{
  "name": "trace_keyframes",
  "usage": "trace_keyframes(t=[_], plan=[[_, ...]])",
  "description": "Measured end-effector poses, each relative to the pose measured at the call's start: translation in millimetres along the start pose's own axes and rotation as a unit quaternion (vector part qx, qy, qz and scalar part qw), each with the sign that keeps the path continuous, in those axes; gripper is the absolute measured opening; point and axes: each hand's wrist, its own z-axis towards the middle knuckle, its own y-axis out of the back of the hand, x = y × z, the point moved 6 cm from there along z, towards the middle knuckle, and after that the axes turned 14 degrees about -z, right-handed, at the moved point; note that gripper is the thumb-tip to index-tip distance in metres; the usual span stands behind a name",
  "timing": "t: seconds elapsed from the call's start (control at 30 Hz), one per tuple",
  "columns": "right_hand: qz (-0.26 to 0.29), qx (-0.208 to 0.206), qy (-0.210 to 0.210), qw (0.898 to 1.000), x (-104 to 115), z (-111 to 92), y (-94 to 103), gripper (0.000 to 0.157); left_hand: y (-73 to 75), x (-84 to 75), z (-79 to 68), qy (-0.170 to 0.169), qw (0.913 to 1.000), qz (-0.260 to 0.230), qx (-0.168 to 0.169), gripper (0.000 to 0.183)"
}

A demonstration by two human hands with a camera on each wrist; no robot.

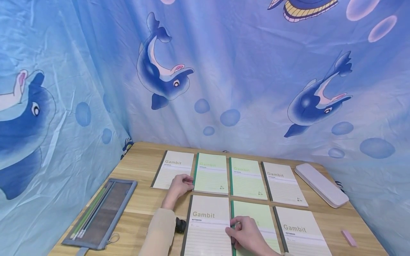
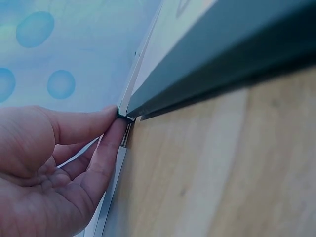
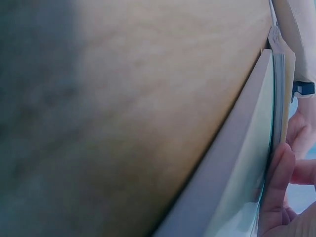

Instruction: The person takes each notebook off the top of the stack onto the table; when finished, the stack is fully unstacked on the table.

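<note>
My left hand (image 1: 180, 185) pinches the lower left corner of a light green notebook (image 1: 211, 174) with a green spine in the back row. In the left wrist view, thumb and finger (image 2: 106, 153) meet at the corner of its dark spine (image 2: 217, 54). At the front, my right hand (image 1: 246, 233) pinches the right edge of a white "Gambit" notebook (image 1: 208, 231). That hand partly covers another green notebook (image 1: 253, 211) beside it. In the right wrist view, the fingers (image 3: 276, 190) are at the notebook edges.
Left of the back green notebook lies a white one (image 1: 174, 170); to its right are a green one (image 1: 248, 177) and a white one (image 1: 283, 183). Another white notebook (image 1: 302, 231) lies front right. A mesh pencil pouch (image 1: 110, 209), white case (image 1: 320, 185) and pink eraser (image 1: 349, 238) flank them.
</note>
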Motion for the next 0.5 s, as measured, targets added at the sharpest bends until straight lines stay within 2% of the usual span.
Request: trace_keyframes(t=[0.2, 0.5], plan=[[-0.008, -0.005, -0.001, 1.0, 1.2, -0.7, 1.7, 0.026, -0.5, 0.4, -0.1, -0.001, 1.0, -0.008, 0.005, 0.027], [0.012, -0.004, 0.003, 1.0, 2.3, -3.7, 3.0, 0.035, -0.5, 2.0, 0.5, 0.001, 1.0, -0.008, 0.002, 0.027]])
